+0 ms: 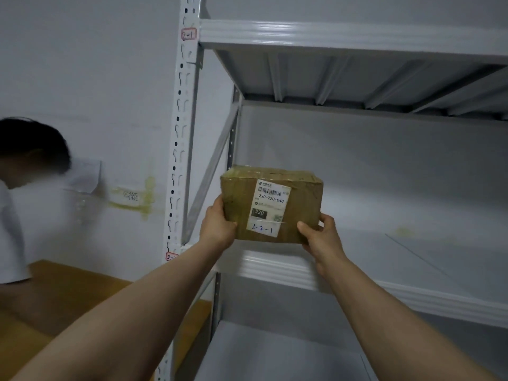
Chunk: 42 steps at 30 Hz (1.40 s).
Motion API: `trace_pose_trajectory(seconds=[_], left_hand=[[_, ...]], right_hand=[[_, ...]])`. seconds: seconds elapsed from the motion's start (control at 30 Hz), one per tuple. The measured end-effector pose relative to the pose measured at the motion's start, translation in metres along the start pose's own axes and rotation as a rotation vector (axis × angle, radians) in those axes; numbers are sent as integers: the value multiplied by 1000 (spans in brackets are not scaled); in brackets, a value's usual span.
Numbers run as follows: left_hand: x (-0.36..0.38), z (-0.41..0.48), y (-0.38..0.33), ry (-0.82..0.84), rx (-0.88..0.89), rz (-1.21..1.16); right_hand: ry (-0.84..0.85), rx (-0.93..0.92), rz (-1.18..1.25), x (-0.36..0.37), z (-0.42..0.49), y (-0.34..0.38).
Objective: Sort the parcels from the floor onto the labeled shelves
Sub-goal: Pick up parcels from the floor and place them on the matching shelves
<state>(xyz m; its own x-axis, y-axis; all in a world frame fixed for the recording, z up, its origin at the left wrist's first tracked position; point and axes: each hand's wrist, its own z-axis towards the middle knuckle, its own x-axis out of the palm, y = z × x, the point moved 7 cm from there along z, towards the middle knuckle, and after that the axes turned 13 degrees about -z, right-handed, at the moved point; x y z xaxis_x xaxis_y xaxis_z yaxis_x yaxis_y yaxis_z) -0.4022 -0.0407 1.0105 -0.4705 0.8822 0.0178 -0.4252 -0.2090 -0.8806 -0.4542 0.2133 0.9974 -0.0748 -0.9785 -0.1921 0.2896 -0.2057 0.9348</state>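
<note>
The parcel's [275, 199] underside is hidden, so you cannot tell whether it touches the shelf [275, 266]. The lower tag [171, 256] on the post [182, 133] reads only partly. At the left edge, a second person [16, 188] is blurred and cut off.

Your left hand [218, 225] and right hand [320, 237] clamp the parcel's lower corners, holding it just above the shelf's front rim. It is a taped brown carton; its white label [268, 209] bears handwritten "2-2-1". The rack is white metal, tagged "2-1" [188, 34] higher up, against a white wall over brown floor [68, 292].
</note>
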Motion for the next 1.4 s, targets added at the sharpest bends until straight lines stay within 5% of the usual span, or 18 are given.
trace_pose_trajectory(seconds=[0.1,0.23,0.37,0.57,0.8,0.93,1.03,1.23,1.4], left_hand=[[1,9,18,-14,-88,7],[-9,13,60,-92,-171,309],[-9,27,71,-104,-105,559],[-29,47,74,-278,-164,589],[-26,59,88,-164,-200,802],[-23,50,81,-84,-167,704],[-19,30,69,14,-46,484],[-39,-60,52,175,303,518],[-94,-135,118,306,131,652]], right_hand=[[-4,-5,-195,8,18,-10],[53,-8,-538,23,29,-33],[45,-12,-632,37,45,-38],[51,-45,-700,66,69,-40],[36,-24,-736,80,86,-53],[-40,-24,-717,71,79,-51],[-145,-85,-616,61,52,-43],[-209,-279,-487,65,-46,-45],[-103,-149,-593,73,-116,-109]])
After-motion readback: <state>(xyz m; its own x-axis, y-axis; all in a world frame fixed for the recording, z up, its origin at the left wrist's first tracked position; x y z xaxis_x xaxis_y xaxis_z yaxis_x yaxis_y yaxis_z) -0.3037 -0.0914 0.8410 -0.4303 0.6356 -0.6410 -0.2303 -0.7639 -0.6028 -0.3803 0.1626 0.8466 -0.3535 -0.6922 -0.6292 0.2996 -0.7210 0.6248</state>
